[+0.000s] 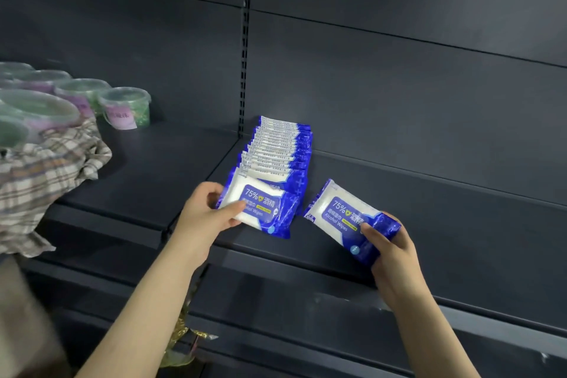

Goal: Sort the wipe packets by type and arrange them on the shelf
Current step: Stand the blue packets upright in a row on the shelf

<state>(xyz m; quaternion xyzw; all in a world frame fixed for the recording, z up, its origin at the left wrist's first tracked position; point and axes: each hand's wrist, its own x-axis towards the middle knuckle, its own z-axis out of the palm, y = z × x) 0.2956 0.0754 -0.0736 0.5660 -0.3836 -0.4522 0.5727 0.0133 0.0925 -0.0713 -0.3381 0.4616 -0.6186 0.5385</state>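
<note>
A row of several blue-and-white alcohol wipe packets (277, 147) stands overlapped on the dark shelf (429, 212), running back toward the upright post. My left hand (208, 209) grips the left edge of the front packet (260, 209) of that row, thumb on its face. To the right, my right hand (389, 245) holds another identical packet (346, 212) by its lower right end, tilted, just above the shelf's front part.
Several clear lidded tubs with pink labels (124, 106) sit on the left shelf section. A plaid cloth or sleeve (46, 175) hangs over the left edge. Something gold and crinkled (181, 337) lies below the shelf. The slotted post (244, 40) divides the back panels.
</note>
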